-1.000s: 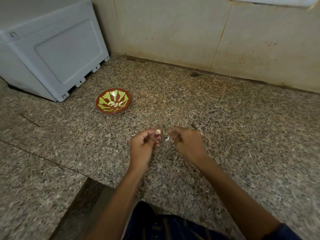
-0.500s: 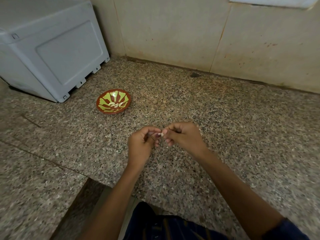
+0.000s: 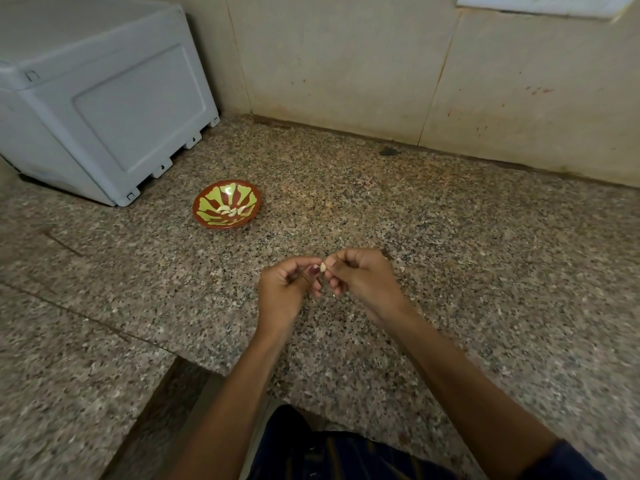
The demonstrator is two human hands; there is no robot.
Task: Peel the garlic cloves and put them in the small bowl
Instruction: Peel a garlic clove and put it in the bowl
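A: Both hands, left [image 3: 282, 292] and right [image 3: 363, 282], pinch one clove [image 3: 322, 267] in their fingers above the table [image 3: 485, 271].

B: It's small; a slip drops it well short of the bowl [image 3: 227, 204].

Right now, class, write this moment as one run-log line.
step: peeling | left hand: pinching clove | right hand: picking at clove | bowl: holds peeled cloves, apart from hands | counter

Speckled polished granite counter [image 3: 467, 271]; glossy glazed small bowl [image 3: 207, 211]; smooth matt grey plastic box [image 3: 104, 109]; matt stone-tiled wall [image 3: 346, 64].
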